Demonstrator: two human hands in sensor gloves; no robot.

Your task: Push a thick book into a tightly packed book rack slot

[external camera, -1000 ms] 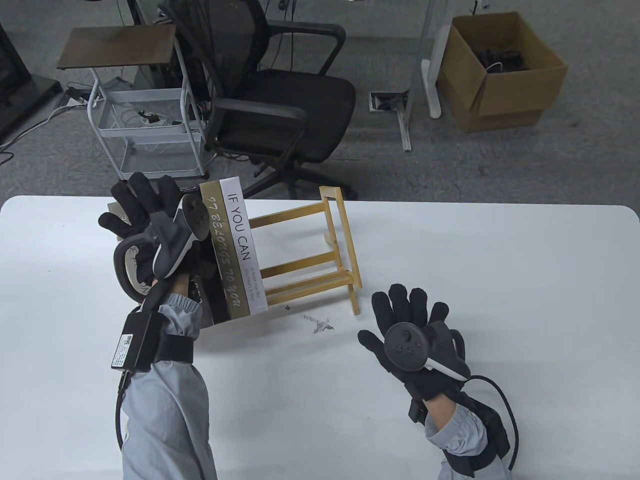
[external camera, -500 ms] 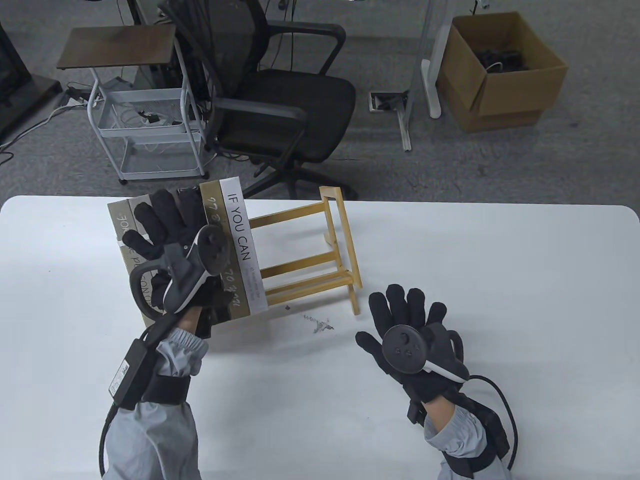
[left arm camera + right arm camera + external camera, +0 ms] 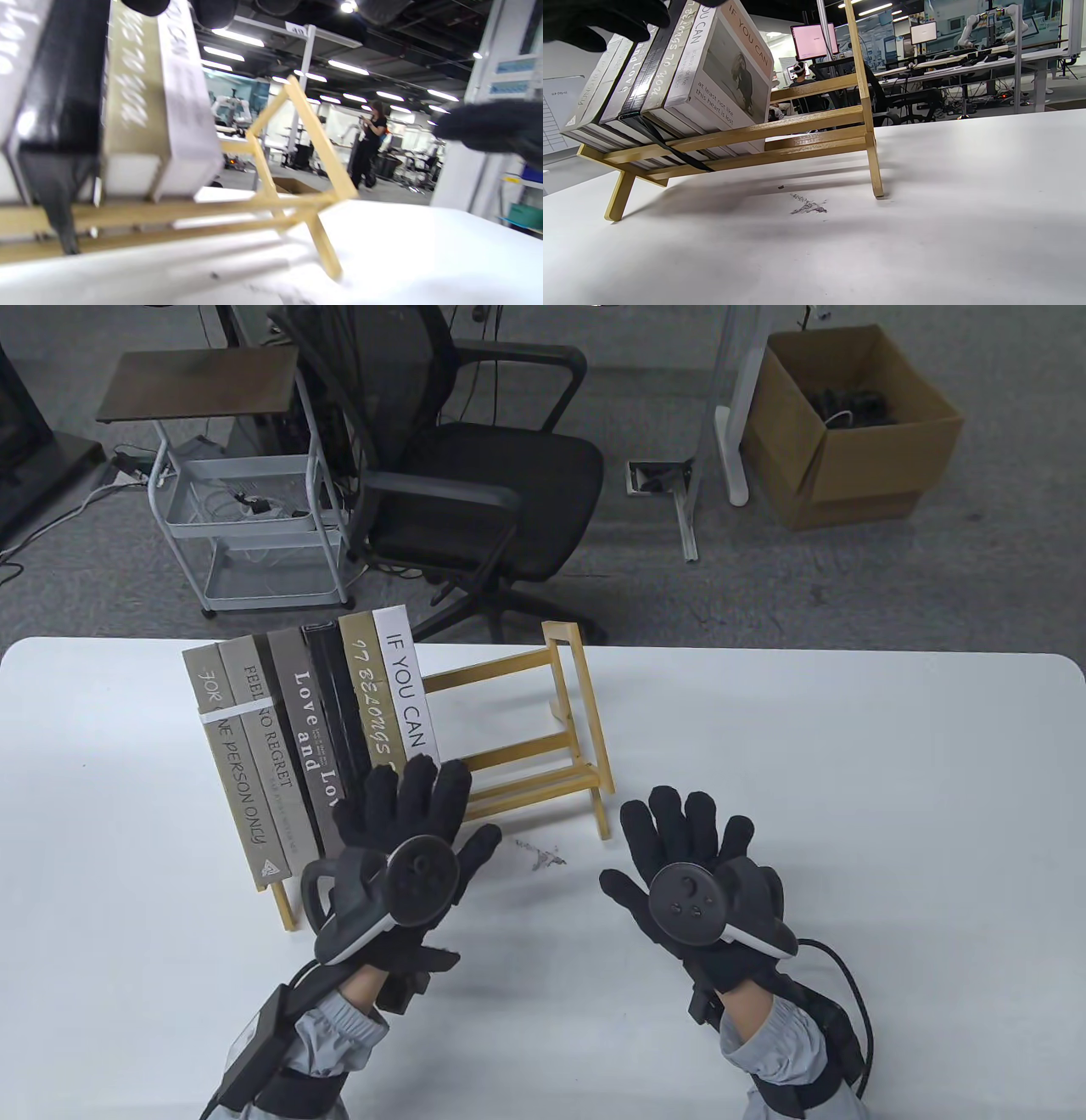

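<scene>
Fingers [image 3: 424,789] of left hand [image 3: 407,857] spread over books [image 3: 339,721]; right hand [image 3: 691,874] splayed, empty

Bright, even ceiling light; soft shadows fall under the rack [image 3: 814,123] onto the table [image 3: 967,212]. Left wrist view is motion-blurred; others sharp.

Six books [image 3: 314,729] fill the wooden rack [image 3: 543,746].

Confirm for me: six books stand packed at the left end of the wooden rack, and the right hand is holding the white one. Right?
Not quite. The right hand holds nothing; it hovers open over the table, apart from the wooden rack, as the table view shows. The six books are packed at its left end.
</scene>
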